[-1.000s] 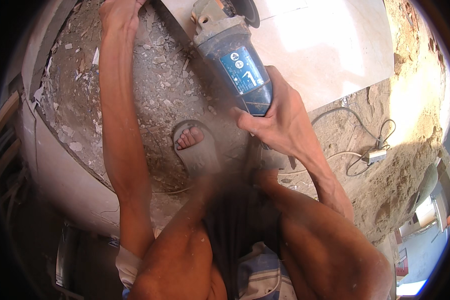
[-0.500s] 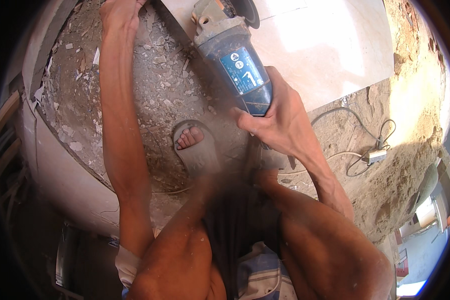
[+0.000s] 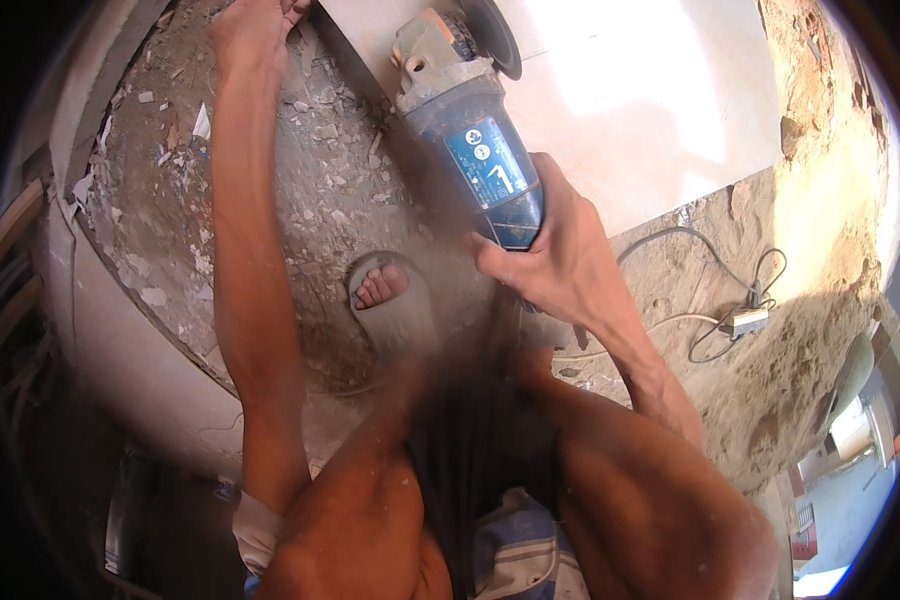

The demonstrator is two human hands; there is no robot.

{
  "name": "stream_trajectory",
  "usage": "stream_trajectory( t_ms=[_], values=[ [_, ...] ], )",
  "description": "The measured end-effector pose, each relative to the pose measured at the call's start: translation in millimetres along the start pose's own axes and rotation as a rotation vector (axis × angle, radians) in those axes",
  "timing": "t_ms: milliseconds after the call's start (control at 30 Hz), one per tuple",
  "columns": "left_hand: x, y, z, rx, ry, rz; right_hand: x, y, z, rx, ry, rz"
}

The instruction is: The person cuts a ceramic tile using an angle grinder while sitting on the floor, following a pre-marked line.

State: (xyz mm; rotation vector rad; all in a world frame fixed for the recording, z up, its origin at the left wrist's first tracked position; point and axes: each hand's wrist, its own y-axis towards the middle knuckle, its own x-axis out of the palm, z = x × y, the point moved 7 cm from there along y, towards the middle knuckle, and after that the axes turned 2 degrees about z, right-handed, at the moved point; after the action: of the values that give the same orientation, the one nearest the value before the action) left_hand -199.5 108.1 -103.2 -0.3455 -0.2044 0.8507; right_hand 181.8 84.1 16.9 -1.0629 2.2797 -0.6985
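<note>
Head view: right hand [image 3: 558, 255] clasps grinder [image 3: 478, 150], fingers round its rear, long axis forward-left; left hand [image 3: 254, 38]: grip unclear.

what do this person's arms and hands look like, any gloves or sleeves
No gloves: left hand and right hand are bare, with no band on either wrist. Both forearms are uncovered. A pale sleeve shows on the left arm near the lower edge; any right sleeve is out of sight.

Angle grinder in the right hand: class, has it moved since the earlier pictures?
No, not noticeably: against the pale tile, the angle grinder keeps about the same place; both sit lower in view now.
</note>
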Motion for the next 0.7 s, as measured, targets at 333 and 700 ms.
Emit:
stream_trajectory(
  t_ms=[333, 700],
  values=[
    [-13.1, -0.3, -6.9, -0.021, -0.057, 0.1, -3.9, -3.1, -6.7, 0.016, -0.023, -0.002],
    [3.6, -25.5, 11.8, -0.008, -0.073, 0.153, -3.1, -5.2, -16.1, -0.1, -0.053, 0.003]
  ],
)
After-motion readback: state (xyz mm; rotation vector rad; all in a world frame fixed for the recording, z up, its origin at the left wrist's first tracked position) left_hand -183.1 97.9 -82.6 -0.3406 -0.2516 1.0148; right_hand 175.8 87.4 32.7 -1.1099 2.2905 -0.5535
